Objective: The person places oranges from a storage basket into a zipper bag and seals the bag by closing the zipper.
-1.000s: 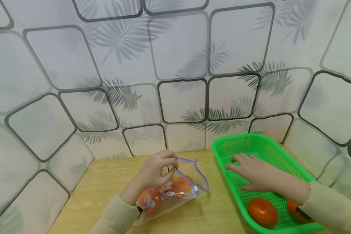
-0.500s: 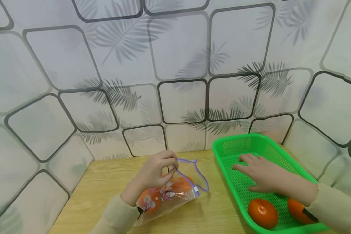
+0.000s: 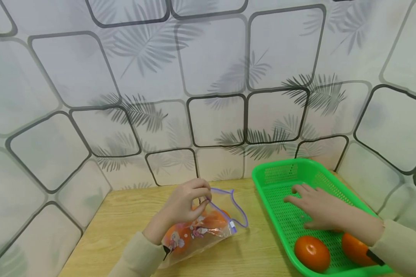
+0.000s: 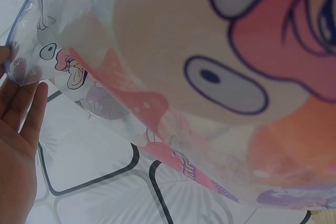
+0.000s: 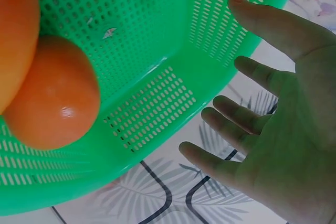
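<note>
My left hand (image 3: 188,202) pinches the purple zip edge of a clear zip bag (image 3: 202,246) printed with cartoon figures. The bag lies on the table with its mouth spread, and round orange fruit (image 3: 180,234) shows through the plastic. In the left wrist view the fingertips hold the rim of the bag (image 4: 58,66). My right hand (image 3: 324,209) hovers over the green basket (image 3: 274,221) with fingers spread and nothing in them. Glossy orange-red round fruits (image 3: 312,253) lie in the basket's near end, one partly under my right wrist. The right wrist view shows a smooth orange fruit (image 5: 58,95) close by.
The basket has perforated walls and stands at the right of the wooden table (image 3: 124,215). A patterned wall covering (image 3: 215,119) with leaves and rounded squares rises behind the table and along both sides.
My right hand has moved to the right and slightly nearer over the basket, its fingers still spread. My left hand and the bag have stayed in place.
</note>
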A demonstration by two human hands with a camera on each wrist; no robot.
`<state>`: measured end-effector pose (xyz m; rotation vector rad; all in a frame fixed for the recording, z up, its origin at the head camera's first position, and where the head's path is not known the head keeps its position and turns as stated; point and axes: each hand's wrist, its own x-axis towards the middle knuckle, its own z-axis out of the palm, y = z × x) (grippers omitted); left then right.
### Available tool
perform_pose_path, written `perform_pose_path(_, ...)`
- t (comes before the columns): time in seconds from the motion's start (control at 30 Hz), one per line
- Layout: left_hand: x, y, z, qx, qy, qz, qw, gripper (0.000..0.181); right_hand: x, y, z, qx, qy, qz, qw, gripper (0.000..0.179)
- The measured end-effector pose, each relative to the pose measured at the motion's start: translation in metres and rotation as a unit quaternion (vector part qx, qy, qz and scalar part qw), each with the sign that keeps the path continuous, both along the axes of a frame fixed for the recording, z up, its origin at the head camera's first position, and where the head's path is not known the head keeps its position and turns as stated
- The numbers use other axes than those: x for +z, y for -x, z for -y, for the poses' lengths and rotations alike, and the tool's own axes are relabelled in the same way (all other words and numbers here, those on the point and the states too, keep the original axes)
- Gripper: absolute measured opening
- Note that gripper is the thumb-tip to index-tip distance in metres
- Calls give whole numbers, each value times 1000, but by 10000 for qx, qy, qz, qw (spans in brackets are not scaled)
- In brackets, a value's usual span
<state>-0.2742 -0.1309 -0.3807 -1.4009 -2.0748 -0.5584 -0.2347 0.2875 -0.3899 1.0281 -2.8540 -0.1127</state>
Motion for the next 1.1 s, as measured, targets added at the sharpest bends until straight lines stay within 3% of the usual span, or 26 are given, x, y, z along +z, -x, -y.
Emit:
perform_pose_path(0.4,-1,1,0,61,47,32,10000,14,-11,4,-20,-227,-119,-25,9997,79)
perform_pose_path(0.8,0,0,1,52,50,32,10000,15,-18,10,-37,-686,102,287,9972,77)
perform_pose_path(1.1,-1,0,0,-13,19,-35,10000,15,-20,14,-50,-756,121,327,9965,70)
